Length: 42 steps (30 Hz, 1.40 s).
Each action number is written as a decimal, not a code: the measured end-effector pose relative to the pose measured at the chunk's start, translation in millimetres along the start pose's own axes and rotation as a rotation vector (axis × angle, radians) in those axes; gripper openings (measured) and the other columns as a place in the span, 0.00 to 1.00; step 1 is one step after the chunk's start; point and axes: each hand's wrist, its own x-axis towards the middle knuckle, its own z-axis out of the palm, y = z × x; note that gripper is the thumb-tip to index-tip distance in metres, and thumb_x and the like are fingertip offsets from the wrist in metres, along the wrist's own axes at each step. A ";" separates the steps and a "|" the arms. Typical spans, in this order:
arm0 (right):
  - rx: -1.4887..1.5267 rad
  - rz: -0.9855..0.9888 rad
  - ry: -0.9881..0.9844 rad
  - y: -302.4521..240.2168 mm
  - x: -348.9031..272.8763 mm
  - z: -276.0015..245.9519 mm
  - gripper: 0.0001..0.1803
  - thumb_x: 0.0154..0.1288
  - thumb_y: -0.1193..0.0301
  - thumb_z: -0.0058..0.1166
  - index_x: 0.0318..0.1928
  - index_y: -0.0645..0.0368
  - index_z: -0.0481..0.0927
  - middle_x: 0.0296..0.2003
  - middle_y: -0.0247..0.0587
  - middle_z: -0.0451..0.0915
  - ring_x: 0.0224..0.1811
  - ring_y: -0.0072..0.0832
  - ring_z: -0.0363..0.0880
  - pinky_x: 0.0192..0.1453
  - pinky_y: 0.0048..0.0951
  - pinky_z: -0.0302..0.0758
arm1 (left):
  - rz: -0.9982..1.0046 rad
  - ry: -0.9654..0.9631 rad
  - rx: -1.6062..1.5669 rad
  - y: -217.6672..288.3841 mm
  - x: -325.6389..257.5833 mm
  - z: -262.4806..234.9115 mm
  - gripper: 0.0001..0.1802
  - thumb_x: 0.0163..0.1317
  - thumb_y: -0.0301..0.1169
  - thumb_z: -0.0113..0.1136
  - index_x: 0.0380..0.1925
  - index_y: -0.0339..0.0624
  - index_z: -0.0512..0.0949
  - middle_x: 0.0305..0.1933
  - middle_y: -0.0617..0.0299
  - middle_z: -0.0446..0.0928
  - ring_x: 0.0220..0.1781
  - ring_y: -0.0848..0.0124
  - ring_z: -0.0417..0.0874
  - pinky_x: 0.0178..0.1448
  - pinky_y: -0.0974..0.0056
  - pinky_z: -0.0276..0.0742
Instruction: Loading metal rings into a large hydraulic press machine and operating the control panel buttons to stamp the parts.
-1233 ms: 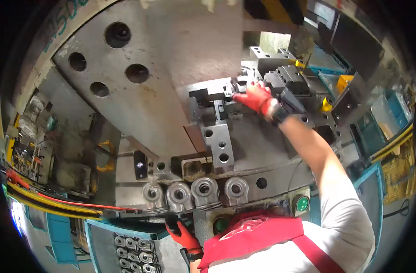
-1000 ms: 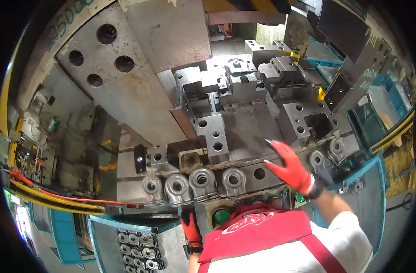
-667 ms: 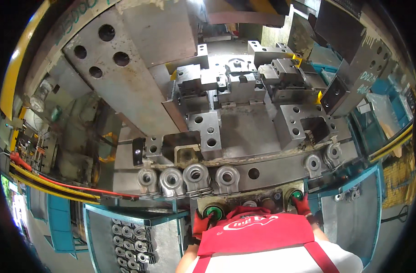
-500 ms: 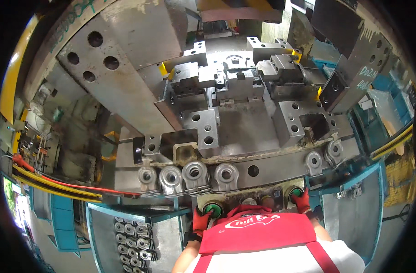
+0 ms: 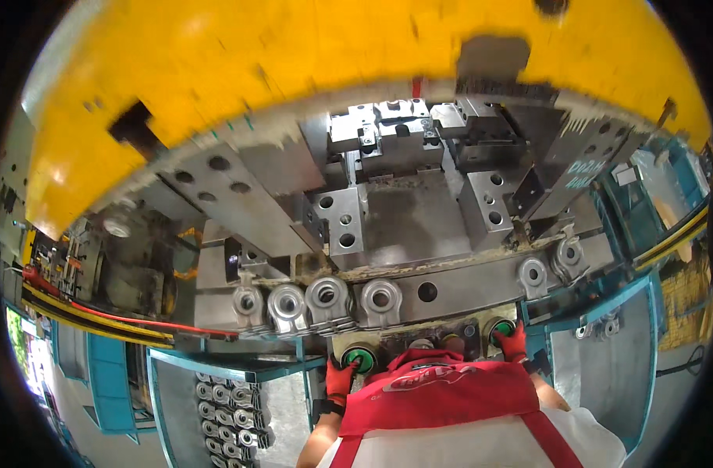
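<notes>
We rest our half-spread, empty left hand (image 5: 340,381) on a green button (image 5: 359,359), our right hand (image 5: 515,345), likewise, on a second button (image 5: 499,332); metal parts (image 5: 327,299) sit beyond the left.

The ledge (image 5: 473,288) lies open between 4 ringed stacks (image 5: 330,313), left, and 2 ringed parts (image 5: 535,287), right.

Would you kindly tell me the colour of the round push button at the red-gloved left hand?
The round push button is green, showing best in the head view.
</notes>
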 end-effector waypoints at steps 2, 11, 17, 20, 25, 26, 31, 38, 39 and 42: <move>0.011 -0.003 -0.014 -2.0 -1.3 -1.5 0.57 0.36 0.53 0.70 0.65 0.61 0.52 0.53 0.59 0.66 0.56 0.51 0.64 0.59 0.42 0.64 | -0.143 -0.072 -0.119 -18.3 4.2 1.4 0.33 0.46 0.37 0.70 0.50 0.42 0.64 0.38 0.60 0.77 0.28 0.71 0.78 0.23 0.67 0.74; 0.054 -0.024 -0.015 -8.4 -6.6 -5.0 0.57 0.36 0.55 0.71 0.64 0.65 0.52 0.55 0.60 0.64 0.58 0.50 0.64 0.60 0.41 0.64 | -0.315 -0.158 -0.358 46.2 -7.1 -16.9 0.37 0.45 0.33 0.70 0.55 0.36 0.63 0.49 0.55 0.76 0.50 0.67 0.76 0.54 0.64 0.70; 0.057 -0.026 -0.036 -6.8 -7.1 -5.3 0.59 0.36 0.52 0.69 0.66 0.61 0.49 0.55 0.60 0.64 0.58 0.51 0.63 0.61 0.42 0.62 | -0.264 -0.164 -0.265 -6.8 6.1 -3.4 0.37 0.46 0.36 0.69 0.55 0.36 0.63 0.49 0.55 0.76 0.50 0.67 0.76 0.54 0.64 0.70; 0.048 -0.031 -0.037 -7.2 -6.0 -5.2 0.59 0.37 0.51 0.69 0.66 0.61 0.49 0.55 0.61 0.63 0.59 0.51 0.62 0.61 0.42 0.62 | -0.297 -0.177 -0.336 12.5 -0.3 -7.9 0.37 0.47 0.38 0.69 0.55 0.36 0.63 0.49 0.54 0.75 0.51 0.64 0.76 0.54 0.63 0.70; 0.017 -0.059 -0.075 8.6 6.3 -0.6 0.59 0.38 0.50 0.68 0.65 0.65 0.49 0.56 0.64 0.63 0.60 0.52 0.61 0.61 0.42 0.62 | -0.272 -0.287 0.315 75.6 4.1 -52.3 0.35 0.50 0.40 0.65 0.54 0.33 0.65 0.48 0.46 0.76 0.49 0.61 0.78 0.51 0.65 0.71; 0.016 -0.057 -0.089 13.1 9.6 0.4 0.59 0.39 0.49 0.68 0.65 0.65 0.49 0.57 0.64 0.62 0.60 0.52 0.61 0.62 0.42 0.62 | -0.171 -0.207 0.270 95.7 2.5 -57.4 0.34 0.51 0.40 0.65 0.53 0.32 0.66 0.47 0.45 0.76 0.49 0.61 0.78 0.50 0.65 0.71; 0.050 -0.075 -0.209 12.1 14.7 -2.6 0.59 0.42 0.45 0.64 0.66 0.66 0.47 0.58 0.66 0.61 0.61 0.55 0.59 0.62 0.42 0.61 | 0.213 -0.126 -0.239 245.4 5.9 -85.8 0.29 0.53 0.34 0.62 0.53 0.33 0.68 0.45 0.46 0.77 0.47 0.62 0.79 0.51 0.66 0.71; 0.288 0.027 -0.368 11.0 13.0 -17.7 0.59 0.48 0.43 0.58 0.67 0.63 0.39 0.63 0.65 0.50 0.67 0.50 0.50 0.67 0.39 0.52 | 0.979 -0.046 -0.193 442.6 81.3 -30.5 0.36 0.52 0.33 0.62 0.60 0.36 0.59 0.53 0.43 0.71 0.56 0.54 0.73 0.56 0.60 0.69; 0.272 0.029 -0.366 5.3 9.4 -21.6 0.59 0.48 0.43 0.58 0.67 0.62 0.39 0.63 0.65 0.50 0.67 0.50 0.50 0.67 0.39 0.52 | 0.972 0.059 -0.090 459.2 105.0 -11.8 0.37 0.52 0.37 0.62 0.60 0.36 0.59 0.53 0.42 0.70 0.56 0.51 0.72 0.57 0.58 0.68; 0.220 0.036 -0.307 9.7 6.5 -13.0 0.58 0.49 0.44 0.58 0.68 0.61 0.40 0.62 0.64 0.52 0.65 0.51 0.52 0.67 0.40 0.53 | 0.740 0.103 0.287 498.0 189.4 41.6 0.49 0.49 0.55 0.57 0.64 0.36 0.51 0.57 0.35 0.65 0.60 0.44 0.65 0.60 0.51 0.65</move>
